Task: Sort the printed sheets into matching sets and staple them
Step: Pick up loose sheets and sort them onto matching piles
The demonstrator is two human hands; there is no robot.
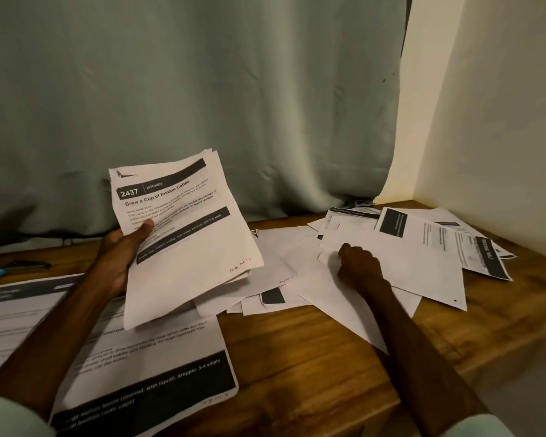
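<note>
- Lying at the far left of the wooden table [297, 357] is a small dark object [22, 267] with a blue end, too blurred to identify.
- Two large printed sheets [145, 367] lie flat at the near left edge, partly under the left forearm.
- The left hand [117, 260] holds a stack of sheets [186, 247] raised and tilted above the table, thumb [145, 227] pressed on the top page and fingers hidden behind; that page reads "2437 Kitchen, Brew a Cup of Instant Coffee".
- A loose pile [473, 247] of overlapping sheets covers the table's right half.
- The right hand [358, 268] rests on this pile, knuckles up, fingers curled at the left edge of a blank sheet [416, 269]; whether they pinch it cannot be told.
- A pale green curtain [202, 89] hangs behind, a cream wall [501, 105] at right.
</note>
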